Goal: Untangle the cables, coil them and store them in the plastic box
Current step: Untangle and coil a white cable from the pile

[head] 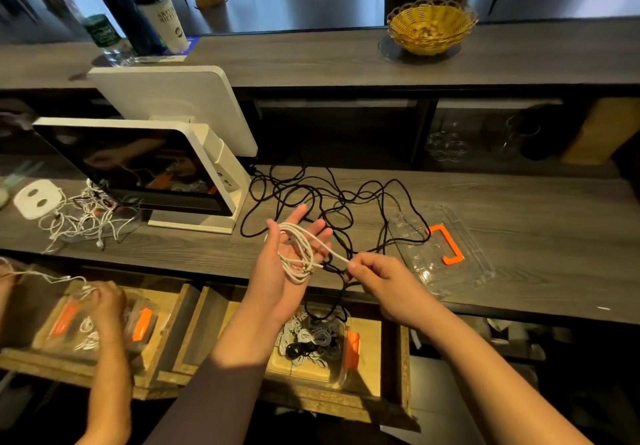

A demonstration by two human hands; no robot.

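I am holding my left hand [294, 254] flat as a spool for the white cable [298, 258] above the table [519, 202], while my right hand [374, 273] fingers are pinching its tail for winding.

Counter [485, 195]: grey matt wood grain. Lid [446, 257]: clear glossy plastic. Basket [431, 25]: woven yellow wicker. Screen [138, 164]: glossy.

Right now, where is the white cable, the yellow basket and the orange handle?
white cable [297, 257]: head view, on the loops wound round the left hand's palm.
yellow basket [431, 25]: head view, on its woven inside wall.
orange handle [450, 244]: head view, on its long bar on the clear lid.
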